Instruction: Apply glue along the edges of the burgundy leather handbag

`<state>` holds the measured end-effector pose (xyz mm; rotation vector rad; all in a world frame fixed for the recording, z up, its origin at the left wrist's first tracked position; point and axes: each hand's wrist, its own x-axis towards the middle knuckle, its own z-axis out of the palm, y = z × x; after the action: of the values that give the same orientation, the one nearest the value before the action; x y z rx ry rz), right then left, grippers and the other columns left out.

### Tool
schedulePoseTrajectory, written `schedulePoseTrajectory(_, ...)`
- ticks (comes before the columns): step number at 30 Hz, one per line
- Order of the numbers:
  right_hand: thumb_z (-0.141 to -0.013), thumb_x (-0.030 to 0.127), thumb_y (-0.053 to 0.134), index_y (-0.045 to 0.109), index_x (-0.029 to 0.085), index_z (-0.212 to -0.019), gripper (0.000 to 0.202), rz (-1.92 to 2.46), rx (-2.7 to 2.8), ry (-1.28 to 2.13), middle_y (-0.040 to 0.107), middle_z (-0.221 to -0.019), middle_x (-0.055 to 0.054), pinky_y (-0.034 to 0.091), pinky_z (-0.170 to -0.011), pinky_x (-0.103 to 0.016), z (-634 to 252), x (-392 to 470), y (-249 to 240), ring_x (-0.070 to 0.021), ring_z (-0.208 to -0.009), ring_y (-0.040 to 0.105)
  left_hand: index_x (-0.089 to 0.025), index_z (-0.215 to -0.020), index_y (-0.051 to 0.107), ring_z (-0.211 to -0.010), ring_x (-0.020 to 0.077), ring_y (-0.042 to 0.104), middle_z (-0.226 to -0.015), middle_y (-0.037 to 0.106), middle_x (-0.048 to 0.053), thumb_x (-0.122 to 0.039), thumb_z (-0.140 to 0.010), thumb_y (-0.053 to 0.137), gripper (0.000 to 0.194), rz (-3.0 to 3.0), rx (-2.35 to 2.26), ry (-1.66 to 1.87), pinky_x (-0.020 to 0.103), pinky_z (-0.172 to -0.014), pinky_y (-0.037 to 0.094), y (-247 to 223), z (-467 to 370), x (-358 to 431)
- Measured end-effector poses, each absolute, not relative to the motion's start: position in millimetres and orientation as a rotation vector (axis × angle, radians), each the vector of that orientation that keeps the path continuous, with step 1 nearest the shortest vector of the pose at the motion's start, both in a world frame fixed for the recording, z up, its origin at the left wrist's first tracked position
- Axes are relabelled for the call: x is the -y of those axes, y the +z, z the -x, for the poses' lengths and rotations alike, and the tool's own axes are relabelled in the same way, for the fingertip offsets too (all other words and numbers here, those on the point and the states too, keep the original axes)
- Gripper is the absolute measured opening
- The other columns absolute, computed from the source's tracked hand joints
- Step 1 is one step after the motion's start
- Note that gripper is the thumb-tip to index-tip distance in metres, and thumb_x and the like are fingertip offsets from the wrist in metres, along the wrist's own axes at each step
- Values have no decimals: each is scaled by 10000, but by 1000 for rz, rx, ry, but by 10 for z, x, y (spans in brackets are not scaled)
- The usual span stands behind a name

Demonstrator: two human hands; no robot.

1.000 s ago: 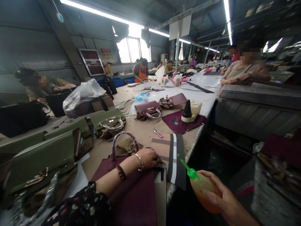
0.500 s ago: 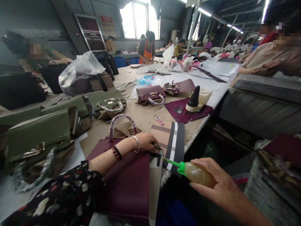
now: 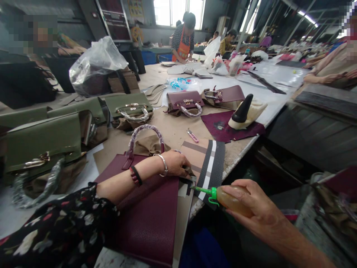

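A large maroon bag (image 3: 147, 212) lies on its side at the table's front edge, its plastic-wrapped handle standing up. My left hand (image 3: 174, 163) reaches across it, fingers closed on the brown lining (image 3: 190, 172) at the bag's open side. In my right hand (image 3: 251, 201) is a squeeze bottle (image 3: 232, 199) of amber liquid with a green nozzle. The nozzle tip is at the bag's edge, close to my left fingertips. Just behind lies a striped panel (image 3: 195, 158) with a dark, white-lined border.
Green bags (image 3: 44, 137) stand at the left, smaller maroon bags (image 3: 185, 98) farther back. Pink snips (image 3: 192, 136) lie beyond the striped panel. A black cone (image 3: 242, 108) in a pale holder rests on maroon material (image 3: 214, 124). Several people work around the tables.
The view has shifted, so the background sits lower and farther right. My left hand stays at the lining, and the bottle in my right hand remains by the bag's edge.
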<state>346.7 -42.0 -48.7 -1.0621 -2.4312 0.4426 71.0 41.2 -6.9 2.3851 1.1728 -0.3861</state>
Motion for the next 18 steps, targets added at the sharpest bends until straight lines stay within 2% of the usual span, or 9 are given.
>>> schedulePoseTrajectory(7, -853, 171, 578, 467, 328, -1251, 443, 1092, 2414, 485, 445, -1085, -50, 471, -847, -377, -3505, 330, -505, -229, -983, 502, -214, -811, 660, -881, 192, 620, -842, 695, 18, -430, -842, 564, 237, -2403, -1166, -421, 300, -837, 370, -54, -735, -414)
schedulePoseTrajectory(14, -811, 161, 609, 514, 337, -1200, 437, 1099, 2455, 688, 485, -1035, -18, 491, -788, -278, -3507, 362, -413, -175, -919, 543, -215, -832, 658, -949, 212, 620, -910, 707, 33, -445, -847, 560, 250, -2419, -1153, -450, 325, -880, 358, -77, -736, -405)
schedulePoseTrajectory(18, -824, 193, 611, 521, 329, -1212, 421, 1135, 2419, 622, 484, -1054, -30, 481, -823, -310, -3537, 312, -458, -189, -937, 542, -229, -878, 663, -985, 211, 610, -964, 705, 33, -446, -849, 556, 243, -2420, -1171, -460, 320, -884, 358, -59, -748, -388)
